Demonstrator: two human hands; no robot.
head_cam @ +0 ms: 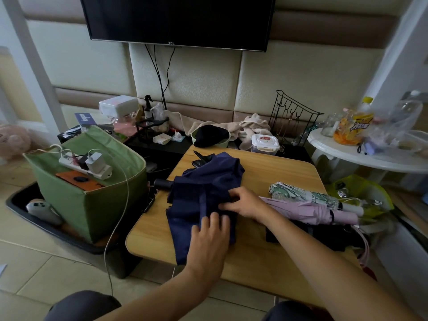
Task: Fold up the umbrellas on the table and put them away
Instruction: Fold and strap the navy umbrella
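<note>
Folds of the navy umbrella [203,195] lie loose across the middle of the wooden table [273,172], its black handle [162,183] poking over the left edge. The left hand [209,239] lies on the near part of the canopy, fingers fairly straight and pressing the cloth down; the right hand [243,202] has its fingers curled at a pleat further up, apparently pinching it, though the grip is partly hidden. To do this step well, I would keep the left palm as an anchor while the right gathers each panel in one direction around the shaft, smoothing as it goes so no rib catches, then wrap tightly. Just right of the hands, a floral umbrella [305,193], a pink umbrella [308,210] and a black one [308,237] lie closed near the table's right edge. Left of the table, a green fabric bin [76,205] holds a white power strip [85,166] with a charger [93,162] and an orange-brown item. A clear lidded box [265,142] stands at the table's far edge; its contents cannot be made out.
</note>
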